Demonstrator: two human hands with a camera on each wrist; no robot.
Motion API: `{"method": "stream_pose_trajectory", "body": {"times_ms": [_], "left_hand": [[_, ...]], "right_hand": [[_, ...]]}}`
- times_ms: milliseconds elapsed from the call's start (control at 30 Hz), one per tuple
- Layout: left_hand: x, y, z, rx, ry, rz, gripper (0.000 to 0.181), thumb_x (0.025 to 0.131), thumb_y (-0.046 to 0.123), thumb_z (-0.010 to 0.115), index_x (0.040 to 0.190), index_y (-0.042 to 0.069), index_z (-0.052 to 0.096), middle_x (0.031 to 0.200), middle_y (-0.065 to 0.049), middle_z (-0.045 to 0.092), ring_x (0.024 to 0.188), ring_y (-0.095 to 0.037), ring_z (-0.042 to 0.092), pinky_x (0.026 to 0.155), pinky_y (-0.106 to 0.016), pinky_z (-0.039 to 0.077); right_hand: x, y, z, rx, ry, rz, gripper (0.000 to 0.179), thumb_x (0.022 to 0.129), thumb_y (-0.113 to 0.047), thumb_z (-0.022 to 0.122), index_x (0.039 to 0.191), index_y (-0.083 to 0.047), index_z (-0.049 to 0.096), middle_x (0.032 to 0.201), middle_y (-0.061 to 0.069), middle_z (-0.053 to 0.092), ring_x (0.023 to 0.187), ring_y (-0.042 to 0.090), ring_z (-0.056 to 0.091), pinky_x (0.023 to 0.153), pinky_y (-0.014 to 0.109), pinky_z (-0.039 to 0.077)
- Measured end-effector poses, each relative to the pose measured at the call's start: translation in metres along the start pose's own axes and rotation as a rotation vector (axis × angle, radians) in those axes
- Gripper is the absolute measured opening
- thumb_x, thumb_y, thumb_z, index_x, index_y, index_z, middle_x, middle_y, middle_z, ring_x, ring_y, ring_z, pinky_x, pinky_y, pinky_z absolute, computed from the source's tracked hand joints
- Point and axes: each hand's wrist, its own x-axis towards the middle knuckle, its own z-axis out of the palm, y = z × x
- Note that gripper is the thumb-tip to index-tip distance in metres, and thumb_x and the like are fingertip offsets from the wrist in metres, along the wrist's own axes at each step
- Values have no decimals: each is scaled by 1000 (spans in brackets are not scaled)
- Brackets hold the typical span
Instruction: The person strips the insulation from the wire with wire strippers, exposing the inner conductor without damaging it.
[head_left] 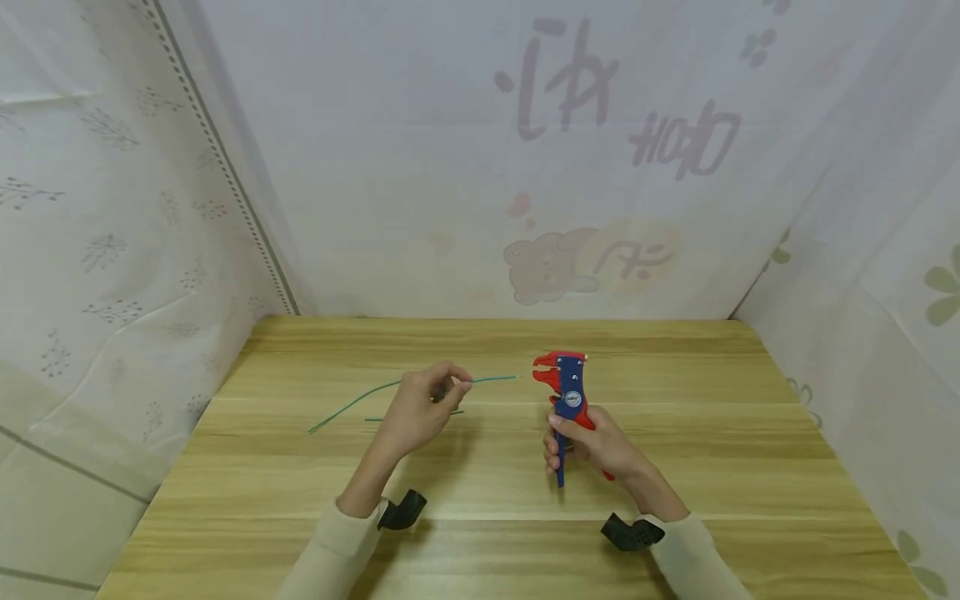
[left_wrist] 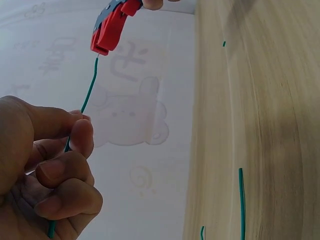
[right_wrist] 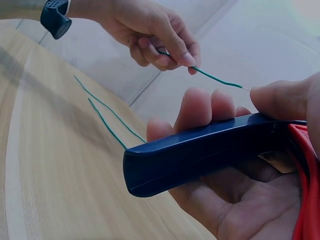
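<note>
My left hand [head_left: 423, 408] pinches a thin green wire [head_left: 495, 379] between thumb and fingertips, its tail trailing off to the left. A short bare metal tip [right_wrist: 245, 89] shows at the wire's right end. My right hand [head_left: 596, 446] grips a red and blue wire stripper [head_left: 572, 383] by its handles, the thumb lying along the blue handle [right_wrist: 200, 155]. The tool's red jaws stand apart and face left, close to the wire tip. In the left wrist view the bare tip lines up just below the red jaws.
Another green wire [left_wrist: 242, 205] lies on the wooden table [head_left: 487, 492] beneath my left hand. A tiny green piece [left_wrist: 224, 44] also lies on the wood. Printed cloth [head_left: 420, 167] hangs behind the table and along both sides.
</note>
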Motion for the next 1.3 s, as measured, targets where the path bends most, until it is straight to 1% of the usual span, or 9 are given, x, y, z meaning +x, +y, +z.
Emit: {"method": "stream_pose_trajectory", "body": {"times_ms": [67,167,400,500,600,733,867,1067,1300], "left_hand": [[-1,0,0,-2,1,-1,8,102,11,64,104,9,72,65,-11,61,47,-2,41,44,-18,30],[-2,-1,-1,-1,2,-1,9,102,9,64,104,8,72,65,-9,61,47,-1,39,45,-18,30],[-5,-7,-1,2,6,-10,9,101,9,65,104,10,73,62,3,56,46,-1,39,46,-19,31],[-7,-9,0,16,5,-18,8,101,10,65,103,12,72,63,4,56,48,-2,42,47,-20,34],[-9,-11,0,26,-4,-30,8,102,10,64,102,13,71,64,5,56,49,-1,41,48,-20,34],[-13,-15,1,23,-17,-40,7,102,8,64,101,12,70,64,6,54,49,0,37,49,-19,32],[-18,-20,0,41,-27,-55,6,102,9,64,102,8,70,63,6,53,50,1,37,49,-19,33],[-28,-29,-3,74,-41,-88,8,101,9,64,103,5,70,65,5,56,50,0,39,49,-20,35],[-34,-35,-3,68,-62,-125,10,102,8,63,103,2,70,70,-7,63,50,0,38,46,-18,32]], "right_hand": [[0,-1,-2,-5,0,-6,20,112,-17,42,114,1,50,85,4,66,76,17,70,79,42,63],[1,-4,-4,-5,9,-11,19,112,-18,43,113,0,51,85,3,66,76,17,70,79,42,63],[-1,-7,-10,-23,24,-35,17,112,-16,42,115,-4,53,86,2,66,76,16,70,79,41,63],[-2,-9,-13,-25,48,-18,18,112,-19,44,115,-4,53,86,2,67,76,16,70,79,39,63],[-3,-10,-15,-29,64,-7,19,112,-20,44,117,-3,52,86,1,66,76,16,70,79,38,62],[-4,-9,-19,-37,78,-3,18,112,-19,44,116,-3,51,85,2,66,76,17,69,79,37,62],[-4,-7,-21,-34,80,-8,18,112,-19,44,116,-4,52,85,2,66,76,17,70,79,37,62],[-2,-2,-22,-25,93,-16,17,111,-18,45,119,-5,53,86,1,67,76,16,71,78,37,63],[-4,-3,-26,-1,95,-17,15,112,-18,44,117,-7,53,85,0,66,77,16,70,79,36,63]]}}
